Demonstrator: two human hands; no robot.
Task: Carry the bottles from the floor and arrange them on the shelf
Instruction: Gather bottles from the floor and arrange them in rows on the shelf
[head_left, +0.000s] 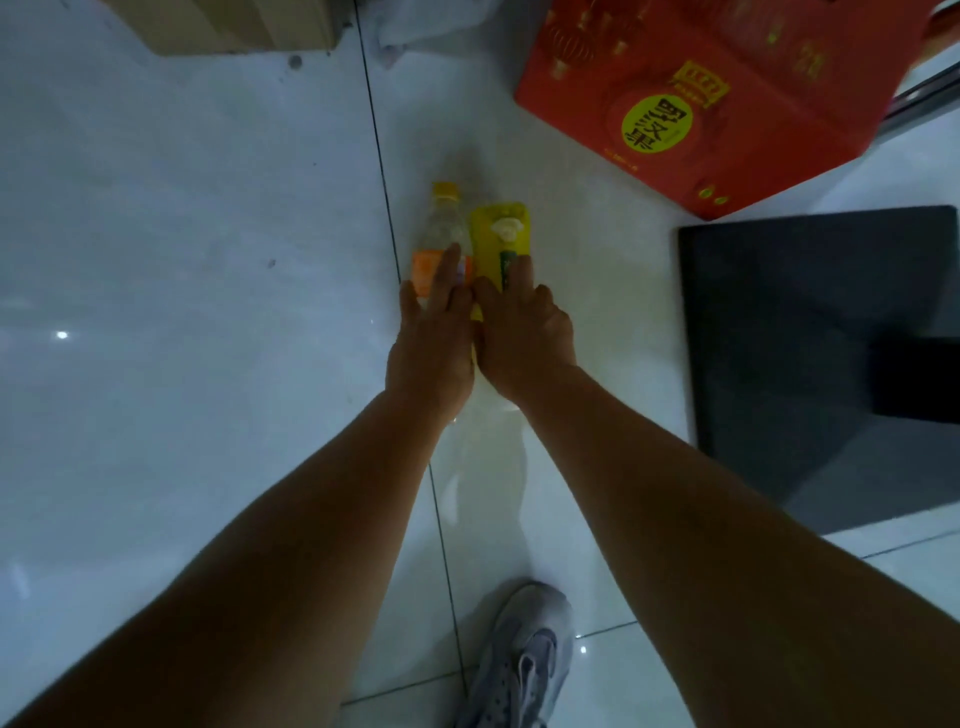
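Two bottles lie side by side over the white tiled floor, caps pointing away from me. The left one is a clear bottle (441, 228) with a yellow cap and an orange label. The right one is a yellow-wrapped bottle (501, 234). My left hand (431, 343) wraps over the clear bottle's label, thumb on its left side. My right hand (524, 338) curls over the lower half of the yellow bottle. Both bottles' lower parts are hidden under my hands. I cannot tell whether they rest on the floor or hang just above it. No shelf is in view.
A red printed carton (701, 104) stands at the back right. A dark flat panel (779, 338) lies on the floor to the right. A beige cardboard box (234, 26) sits at the top left. My grey shoe (524, 660) is at the bottom.
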